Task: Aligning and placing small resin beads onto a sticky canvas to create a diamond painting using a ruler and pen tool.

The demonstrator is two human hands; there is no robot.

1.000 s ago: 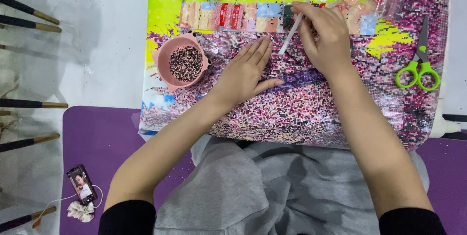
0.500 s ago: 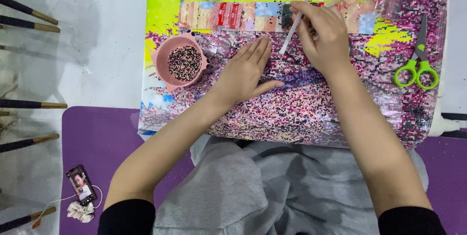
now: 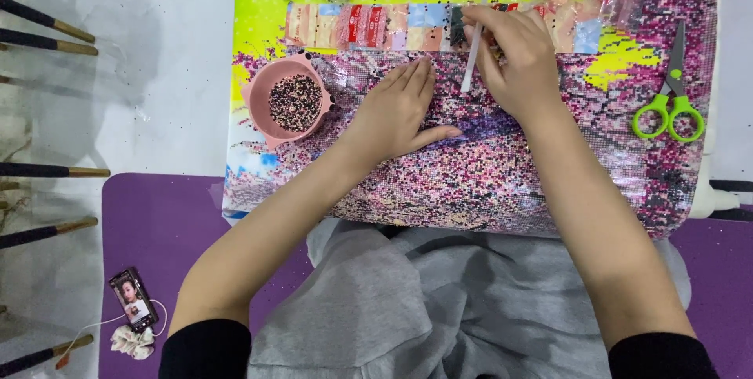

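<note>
Head view: right hand [image 3: 518,61] grips a white pen [image 3: 474,54] near upper centre; left hand [image 3: 392,112] lies open, flat on the bead canvas [image 3: 549,167]. Keeping that palm pressing steadies placement.

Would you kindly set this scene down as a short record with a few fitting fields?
Setting: a bead-mosaic canvas lies across the person's lap, over a purple mat.
Left hand: left hand rests flat, palm down, on the canvas.
Right hand: right hand holds a white applicator pen, tip pointing down at the canvas.
Bead supply: pink tray of dark beads, beside the left hand.
Tools nearby: green-handled scissors on the canvas's right side.
Other: small bead packets in a row at the top; a phone on the mat.
</note>
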